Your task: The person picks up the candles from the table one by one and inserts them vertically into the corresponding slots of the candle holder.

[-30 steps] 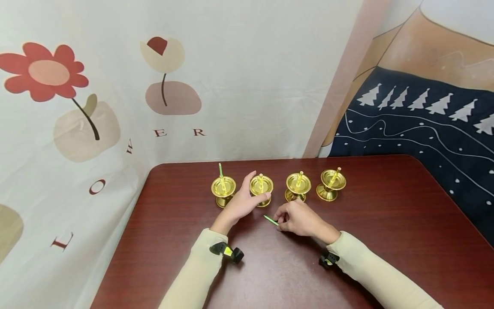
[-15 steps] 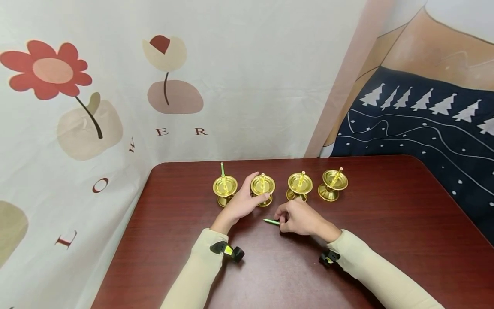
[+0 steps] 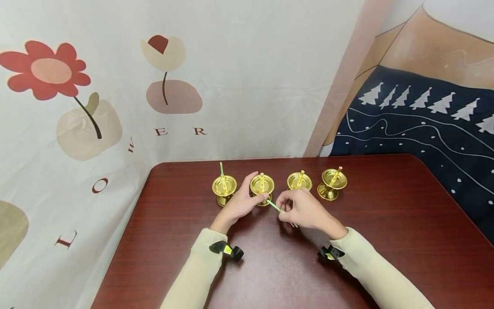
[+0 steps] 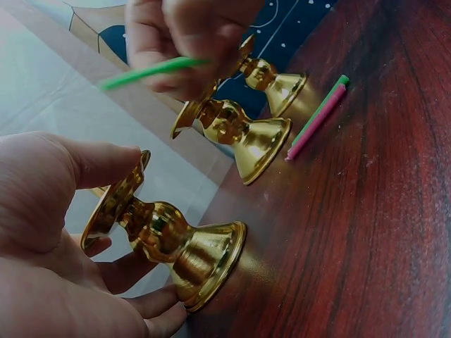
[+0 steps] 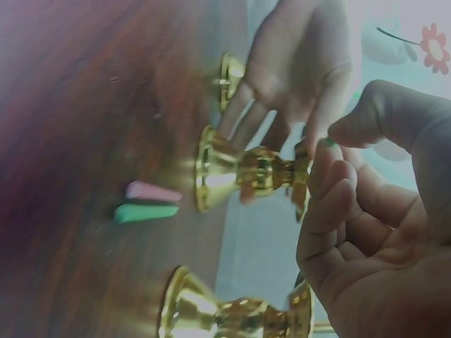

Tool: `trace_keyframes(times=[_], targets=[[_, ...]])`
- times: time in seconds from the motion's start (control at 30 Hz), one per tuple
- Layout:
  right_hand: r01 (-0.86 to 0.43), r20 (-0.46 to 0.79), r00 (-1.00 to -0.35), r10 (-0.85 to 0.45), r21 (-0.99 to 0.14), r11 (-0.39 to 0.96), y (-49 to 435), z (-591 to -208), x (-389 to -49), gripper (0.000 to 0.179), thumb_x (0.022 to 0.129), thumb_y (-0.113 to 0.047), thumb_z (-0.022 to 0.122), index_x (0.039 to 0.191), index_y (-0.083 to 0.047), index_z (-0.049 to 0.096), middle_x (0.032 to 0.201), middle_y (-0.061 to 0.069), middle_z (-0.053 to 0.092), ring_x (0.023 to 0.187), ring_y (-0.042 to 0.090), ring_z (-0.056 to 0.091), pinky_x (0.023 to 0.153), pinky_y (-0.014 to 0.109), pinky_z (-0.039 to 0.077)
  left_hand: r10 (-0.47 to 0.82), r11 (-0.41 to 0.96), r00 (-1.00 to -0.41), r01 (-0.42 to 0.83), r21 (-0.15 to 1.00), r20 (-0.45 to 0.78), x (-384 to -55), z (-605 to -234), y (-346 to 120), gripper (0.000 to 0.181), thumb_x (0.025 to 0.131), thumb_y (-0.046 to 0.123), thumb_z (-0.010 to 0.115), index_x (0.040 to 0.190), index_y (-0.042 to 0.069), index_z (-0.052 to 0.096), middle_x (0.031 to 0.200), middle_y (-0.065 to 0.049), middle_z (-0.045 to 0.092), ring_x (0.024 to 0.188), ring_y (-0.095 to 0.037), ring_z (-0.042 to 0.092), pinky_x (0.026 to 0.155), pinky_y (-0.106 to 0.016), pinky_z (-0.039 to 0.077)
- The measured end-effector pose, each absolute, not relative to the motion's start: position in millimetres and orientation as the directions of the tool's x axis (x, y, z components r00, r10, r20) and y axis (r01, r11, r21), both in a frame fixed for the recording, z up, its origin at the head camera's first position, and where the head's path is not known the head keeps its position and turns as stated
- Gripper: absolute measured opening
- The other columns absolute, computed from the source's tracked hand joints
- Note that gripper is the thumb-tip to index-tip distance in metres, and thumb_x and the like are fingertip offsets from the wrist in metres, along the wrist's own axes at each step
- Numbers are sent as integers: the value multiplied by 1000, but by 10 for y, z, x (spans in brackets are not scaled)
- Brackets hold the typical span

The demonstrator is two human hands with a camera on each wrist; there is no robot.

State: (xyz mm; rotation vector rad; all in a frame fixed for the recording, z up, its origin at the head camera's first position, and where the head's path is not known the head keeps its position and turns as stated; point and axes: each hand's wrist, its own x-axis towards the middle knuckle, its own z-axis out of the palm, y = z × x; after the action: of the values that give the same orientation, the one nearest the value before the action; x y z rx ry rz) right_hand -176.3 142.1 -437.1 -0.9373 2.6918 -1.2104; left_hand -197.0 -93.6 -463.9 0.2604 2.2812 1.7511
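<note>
My left hand (image 3: pixel 241 202) holds the second gold candle holder (image 3: pixel 262 184) from the left, its thumb at the dish rim and its fingers round the back. That holder stands upright on the table with a thin tube rising from its dish. My right hand (image 3: pixel 305 209) pinches a thin green candle (image 3: pixel 273 205) between thumb and fingertips. In the left wrist view this green candle (image 4: pixel 151 72) points left, above the level of the held holder's dish. The right wrist view shows only a small green bit (image 5: pixel 328 141) of it at the fingertips.
A gold holder (image 3: pixel 224 186) at the left has a green candle (image 3: pixel 221 168) upright in it. Two holders (image 3: pixel 299 181) stand to the right. A pink candle (image 4: pixel 318 123) and a green candle (image 5: pixel 148 213) lie side by side on the dark red table (image 3: pixel 386 214).
My right hand has lifted the green candle off the table toward the held holder. Candle ends now show beneath that hand. My left hand stays where it was.
</note>
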Motion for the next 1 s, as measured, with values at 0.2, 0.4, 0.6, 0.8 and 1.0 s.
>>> trace_keyframes(times=[0.2, 0.4, 0.6, 0.8, 1.0], targets=[[-507, 262, -832, -489, -717, 478, 1285, -4277, -1803, 18, 77, 0, 75, 82, -16, 68, 70, -12, 60, 64, 5, 59, 60, 23, 49, 301, 255, -951, 8, 967, -72, -1974, -4649, -939, 85, 104, 17, 76, 173, 10, 26, 160, -30, 50, 148, -41, 48, 126, -58, 32], [-555, 368, -819, -441, -706, 441, 1161, -4204, -1927, 17, 80, 0, 78, 83, -13, 69, 72, -9, 62, 66, 8, 58, 60, 23, 48, 310, 267, -949, 26, 963, -60, -1975, -4648, -940, 85, 104, 15, 74, 173, 8, 25, 158, -29, 51, 147, -40, 50, 124, -56, 36], [-568, 431, -818, -381, -709, 418, 1085, -4149, -2083, 14, 81, 2, 75, 86, -11, 71, 73, -5, 64, 66, 12, 59, 60, 23, 48, 311, 250, -949, 27, 968, -53, -1985, -4644, -947, 86, 103, 17, 75, 172, 5, 25, 161, -29, 49, 149, -40, 48, 125, -57, 35], [-576, 487, -817, -308, -705, 414, 1037, -4124, -2195, 13, 84, 0, 75, 87, -12, 72, 71, -4, 64, 63, 13, 59, 59, 22, 45, 313, 241, -949, 30, 970, -48, -1985, -4654, -942, 85, 103, 16, 76, 171, 4, 26, 160, -29, 49, 148, -41, 49, 124, -58, 35], [-570, 513, -820, -253, -703, 424, 985, -4108, -2239, 8, 90, -2, 79, 88, -8, 76, 72, -2, 65, 66, 15, 59, 61, 24, 46, 314, 240, -948, 24, 971, -54, -1991, -4652, -944, 87, 102, 16, 77, 172, 6, 25, 160, -28, 49, 148, -39, 49, 124, -55, 36]])
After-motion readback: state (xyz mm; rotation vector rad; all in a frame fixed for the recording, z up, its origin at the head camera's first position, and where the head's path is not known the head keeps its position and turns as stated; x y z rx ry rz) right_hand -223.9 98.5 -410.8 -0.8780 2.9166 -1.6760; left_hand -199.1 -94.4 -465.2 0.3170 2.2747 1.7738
